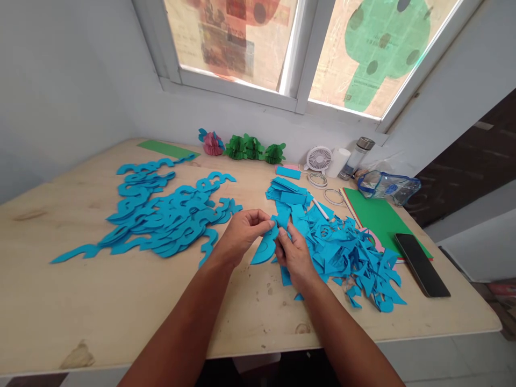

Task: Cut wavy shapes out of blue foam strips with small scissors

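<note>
Between my two hands is a folded piece of blue paper [263, 250] with a curved outline and a drawn line on it. My left hand [246, 231] pinches its upper edge between thumb and fingers. On the other side my right hand [296, 251] is closed on the same paper; its curled fingers hide part of the grip. Just beyond and to the right lies a heap of blue paper scraps [342, 250]. To the left spreads a pile of wavy blue paper cutouts [173, 215].
A black phone [421, 264] and green paper sheets [379, 217] lie at the right. Along the wall stand green paper ornaments [244, 147], a small fan [319, 159], a bottle [357, 158] and a clear pouch [390, 186]. Tape rolls [317, 180] and a white pen [320, 208] sit nearer.
</note>
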Tool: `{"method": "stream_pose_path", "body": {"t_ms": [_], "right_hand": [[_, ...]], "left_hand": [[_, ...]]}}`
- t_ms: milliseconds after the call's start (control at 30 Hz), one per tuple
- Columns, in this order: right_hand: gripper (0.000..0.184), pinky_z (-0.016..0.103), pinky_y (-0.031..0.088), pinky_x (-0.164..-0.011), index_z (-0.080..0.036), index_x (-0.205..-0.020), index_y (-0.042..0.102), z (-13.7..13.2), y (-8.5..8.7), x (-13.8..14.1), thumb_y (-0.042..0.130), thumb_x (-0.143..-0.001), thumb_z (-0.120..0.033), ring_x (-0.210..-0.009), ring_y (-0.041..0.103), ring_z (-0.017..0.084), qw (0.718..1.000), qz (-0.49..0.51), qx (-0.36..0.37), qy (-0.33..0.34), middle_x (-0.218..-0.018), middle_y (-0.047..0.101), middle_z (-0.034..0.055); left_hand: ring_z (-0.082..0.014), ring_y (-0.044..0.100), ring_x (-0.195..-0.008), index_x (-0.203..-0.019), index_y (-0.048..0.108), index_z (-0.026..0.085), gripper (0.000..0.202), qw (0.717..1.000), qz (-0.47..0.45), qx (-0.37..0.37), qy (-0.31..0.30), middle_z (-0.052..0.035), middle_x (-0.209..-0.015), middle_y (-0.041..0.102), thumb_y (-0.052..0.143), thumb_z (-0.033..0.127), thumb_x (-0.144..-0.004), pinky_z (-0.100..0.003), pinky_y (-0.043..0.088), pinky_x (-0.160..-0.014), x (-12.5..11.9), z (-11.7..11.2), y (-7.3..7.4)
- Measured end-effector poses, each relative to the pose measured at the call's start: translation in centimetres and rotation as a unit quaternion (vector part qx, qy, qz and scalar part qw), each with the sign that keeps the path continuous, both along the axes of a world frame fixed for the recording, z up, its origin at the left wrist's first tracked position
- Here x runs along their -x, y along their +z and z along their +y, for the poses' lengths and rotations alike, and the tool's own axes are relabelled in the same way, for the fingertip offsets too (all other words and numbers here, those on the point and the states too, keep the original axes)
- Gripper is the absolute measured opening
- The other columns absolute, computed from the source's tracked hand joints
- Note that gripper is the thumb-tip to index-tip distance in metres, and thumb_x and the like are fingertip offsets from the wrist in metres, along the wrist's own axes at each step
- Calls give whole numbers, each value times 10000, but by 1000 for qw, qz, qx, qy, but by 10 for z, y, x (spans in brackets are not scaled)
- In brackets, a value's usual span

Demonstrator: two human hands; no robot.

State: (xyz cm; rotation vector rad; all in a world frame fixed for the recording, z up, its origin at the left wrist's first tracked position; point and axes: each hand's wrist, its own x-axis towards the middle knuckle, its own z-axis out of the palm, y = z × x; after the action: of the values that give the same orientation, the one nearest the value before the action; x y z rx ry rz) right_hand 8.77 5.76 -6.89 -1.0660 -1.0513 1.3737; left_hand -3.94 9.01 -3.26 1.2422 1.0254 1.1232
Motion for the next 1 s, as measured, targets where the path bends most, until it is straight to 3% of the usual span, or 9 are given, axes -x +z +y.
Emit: {"method": "stream_pose_path", "body": {"t_ms": [333, 500, 1000], "right_hand": [[296, 200, 139, -364, -208, -883, 500, 0, -5, 0, 571, -817, -488, -362, 247, 68, 1000, 13, 0, 7, -433, 354, -117], [302, 199, 137, -363, -199, -947, 531, 0, -8, 0, 567, -827, -474, -363, 245, 68, 1000, 21, -9, 8, -422, 355, -118], [343, 189, 123, -358, -197, -967, 540, -1, 1, -1, 586, -806, -496, -369, 221, 68, 999, 34, 15, 29, -446, 359, -113]], "left_hand": [[-125, 486, -558, -555, 595, 172, 183, 1000, 2, -7, -5, 16, -556, 550, 697, 302, -635, -260, 392, -566, 1, 1, -3], [-120, 473, -554, -560, 594, 170, 178, 1000, 0, -2, -9, 22, -551, 535, 693, 294, -641, -253, 378, -556, 1, 1, -3], [-125, 492, -576, -573, 608, 165, 225, 1000, -16, 9, -18, 8, -576, 560, 722, 347, -640, -256, 393, -573, 4, 3, -3]]}}
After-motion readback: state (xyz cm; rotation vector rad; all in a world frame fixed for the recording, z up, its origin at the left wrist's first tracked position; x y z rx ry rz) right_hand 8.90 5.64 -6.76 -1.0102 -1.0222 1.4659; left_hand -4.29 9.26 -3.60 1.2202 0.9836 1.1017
